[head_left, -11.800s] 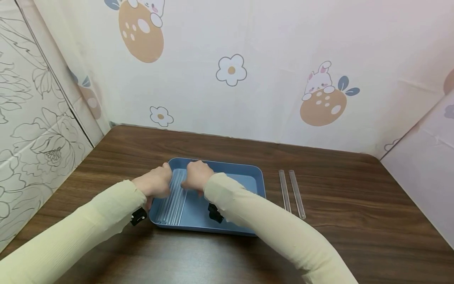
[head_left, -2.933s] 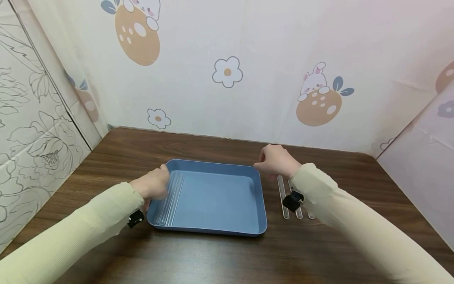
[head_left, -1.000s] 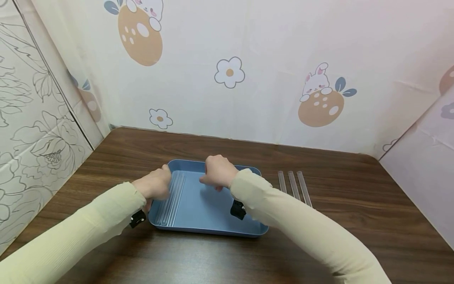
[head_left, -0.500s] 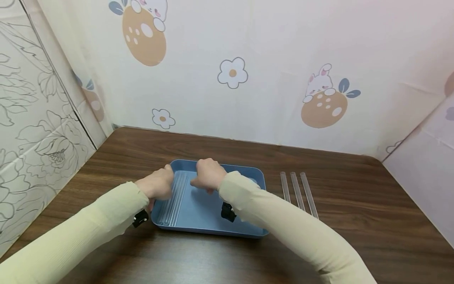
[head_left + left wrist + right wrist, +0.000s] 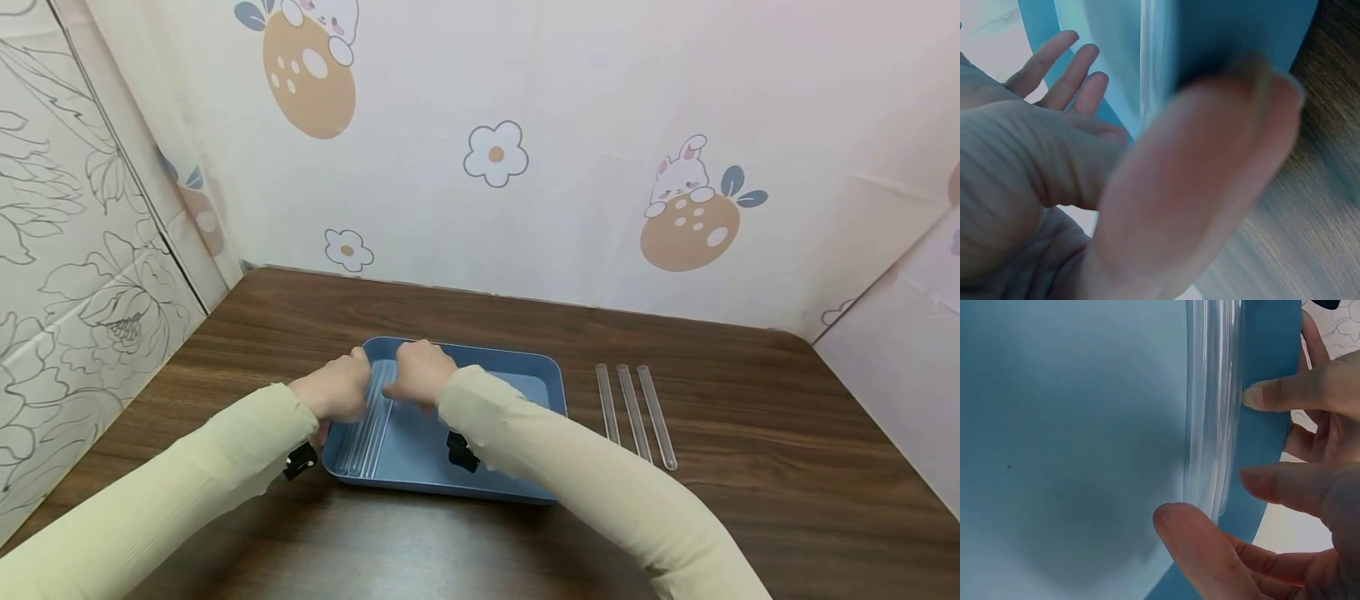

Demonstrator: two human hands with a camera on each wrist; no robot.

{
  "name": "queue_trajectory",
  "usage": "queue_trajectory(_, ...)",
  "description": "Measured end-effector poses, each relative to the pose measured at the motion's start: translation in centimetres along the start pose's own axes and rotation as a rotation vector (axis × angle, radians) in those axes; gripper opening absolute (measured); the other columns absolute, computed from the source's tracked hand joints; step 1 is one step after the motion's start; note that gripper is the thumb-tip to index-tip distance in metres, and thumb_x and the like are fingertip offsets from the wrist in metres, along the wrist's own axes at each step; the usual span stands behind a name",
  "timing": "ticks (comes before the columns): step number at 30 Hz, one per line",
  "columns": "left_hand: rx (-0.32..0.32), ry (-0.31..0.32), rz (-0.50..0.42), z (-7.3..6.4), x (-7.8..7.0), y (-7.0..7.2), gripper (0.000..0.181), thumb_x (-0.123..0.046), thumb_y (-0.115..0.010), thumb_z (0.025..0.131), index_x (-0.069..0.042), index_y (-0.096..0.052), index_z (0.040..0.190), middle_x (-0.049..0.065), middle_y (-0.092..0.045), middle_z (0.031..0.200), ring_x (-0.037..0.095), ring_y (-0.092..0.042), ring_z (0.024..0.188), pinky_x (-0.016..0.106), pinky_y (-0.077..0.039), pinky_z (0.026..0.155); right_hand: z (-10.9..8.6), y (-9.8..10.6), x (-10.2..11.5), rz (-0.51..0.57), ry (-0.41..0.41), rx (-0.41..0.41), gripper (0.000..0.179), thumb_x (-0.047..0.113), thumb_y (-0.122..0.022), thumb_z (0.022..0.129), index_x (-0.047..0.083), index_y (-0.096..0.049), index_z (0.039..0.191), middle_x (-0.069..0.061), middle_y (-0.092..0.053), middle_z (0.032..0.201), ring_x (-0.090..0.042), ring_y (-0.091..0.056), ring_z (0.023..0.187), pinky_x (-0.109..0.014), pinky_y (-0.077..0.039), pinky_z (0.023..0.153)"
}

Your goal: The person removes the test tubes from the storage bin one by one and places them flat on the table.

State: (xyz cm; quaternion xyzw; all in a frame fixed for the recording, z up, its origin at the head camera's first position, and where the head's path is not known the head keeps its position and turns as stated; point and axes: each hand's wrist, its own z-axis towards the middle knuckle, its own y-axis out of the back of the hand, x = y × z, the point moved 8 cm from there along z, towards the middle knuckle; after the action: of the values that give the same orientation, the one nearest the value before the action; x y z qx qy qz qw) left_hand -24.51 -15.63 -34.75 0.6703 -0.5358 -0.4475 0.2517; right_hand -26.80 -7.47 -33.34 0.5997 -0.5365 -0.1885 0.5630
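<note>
A shallow blue tray (image 5: pixel 480 492) lies on the table, with several clear test tubes (image 5: pixel 367 454) side by side along its left end. At the tray's left wall my left hand (image 5: pixel 337 387) pinches the rim, a fingertip inside and other fingers outside. My right hand (image 5: pixel 422 372) hangs over the test tubes. In the right wrist view, its thumb (image 5: pixel 1188 544) and index finger (image 5: pixel 1266 482) stand apart on either side of the tubes' ends, and no tube is seen lifted. Whether a fingertip touches a tube I cannot tell.
Three more clear test tubes (image 5: pixel 633 412) lie nearly parallel on the brown wooden table (image 5: pixel 750 433), right of the tray; the right sleeve covers part of them. Patterned curtains (image 5: pixel 570 208) stand behind the table and at its sides.
Within the last second my right hand has moved left across the tray to the test tubes. Two tubes lay on the table in the oldest frame, three now. The left hand stays at the rim.
</note>
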Motion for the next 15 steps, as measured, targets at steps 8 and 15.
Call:
queue_trajectory(8, -0.001, 0.043, -0.012, 0.34, 0.21, -0.05, 0.081, 0.01, -0.048, 0.085, 0.014, 0.005, 0.146, 0.046, -0.05, 0.11, 0.03, -0.06, 0.038, 0.035, -0.055, 0.037, 0.19, -0.66, 0.45, -0.009, -0.009, 0.019, 0.036, 0.026, -0.065, 0.091, 0.008, -0.06, 0.06, -0.002, -0.045, 0.041, -0.012, -0.045, 0.029, -0.019, -0.043, 0.031)
queue_trajectory(15, 0.001, 0.046, -0.009, 0.48, 0.29, -0.06, 0.081, 0.01, -0.048, 0.085, 0.016, 0.006, 0.146, 0.051, -0.043, 0.118, 0.031, -0.06, 0.038, 0.036, -0.055, 0.037, 0.45, -0.71, 0.32, -0.028, -0.02, 0.016, 0.033, 0.024, -0.065, 0.091, 0.008, -0.06, 0.062, -0.003, -0.048, 0.043, -0.012, -0.046, 0.029, -0.02, -0.044, 0.031)
